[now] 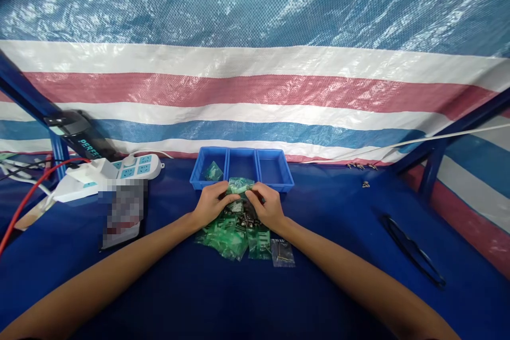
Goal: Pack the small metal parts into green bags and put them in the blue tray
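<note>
Between my two hands is a small green-tinted plastic bag [240, 185], pinched at its left side by my left hand [211, 203] and at its right side by my right hand [269, 204]. What the bag holds is too small to make out. Below it on the blue table lies a pile of green plastic bags [229, 239] with loose metal hardware [247, 219] among them. A clear bag with thin brass-coloured pieces [282, 253] lies at the pile's right edge. Just behind my hands stands a blue three-compartment tray [274, 188]; a green bag [214, 171] lies in its left compartment.
On the left are a white power strip [148, 168], a red cable [30, 199], a black bottle-like object [82, 135] and a phone-like device [125, 212]. Black glasses [414, 249] lie on the right. Small metal pieces [365, 184] sit at the back right, before a striped tarp [255, 90].
</note>
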`<control>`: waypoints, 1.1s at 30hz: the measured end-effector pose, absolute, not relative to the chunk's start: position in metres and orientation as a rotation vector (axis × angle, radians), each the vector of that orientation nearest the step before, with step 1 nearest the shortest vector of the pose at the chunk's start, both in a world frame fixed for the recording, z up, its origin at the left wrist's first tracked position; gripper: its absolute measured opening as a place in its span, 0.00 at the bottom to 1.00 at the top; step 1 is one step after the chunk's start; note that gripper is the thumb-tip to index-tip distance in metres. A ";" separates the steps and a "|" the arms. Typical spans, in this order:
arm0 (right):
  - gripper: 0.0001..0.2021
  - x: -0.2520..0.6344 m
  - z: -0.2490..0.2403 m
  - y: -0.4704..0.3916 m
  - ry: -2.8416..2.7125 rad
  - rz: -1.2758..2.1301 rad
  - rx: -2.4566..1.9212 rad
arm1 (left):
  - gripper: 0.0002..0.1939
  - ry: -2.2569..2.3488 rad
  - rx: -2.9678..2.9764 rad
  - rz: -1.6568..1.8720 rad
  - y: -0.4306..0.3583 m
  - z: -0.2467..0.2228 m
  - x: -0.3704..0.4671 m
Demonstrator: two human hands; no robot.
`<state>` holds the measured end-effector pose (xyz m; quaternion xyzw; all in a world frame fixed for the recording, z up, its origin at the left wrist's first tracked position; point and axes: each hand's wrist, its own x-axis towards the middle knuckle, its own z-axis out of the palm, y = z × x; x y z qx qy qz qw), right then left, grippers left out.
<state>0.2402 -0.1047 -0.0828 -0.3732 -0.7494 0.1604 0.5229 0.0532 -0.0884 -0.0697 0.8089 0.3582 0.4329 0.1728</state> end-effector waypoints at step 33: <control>0.11 0.241 -0.082 -0.105 -1.770 0.491 -0.852 | 0.18 0.928 2.279 1.135 -0.091 -0.067 0.052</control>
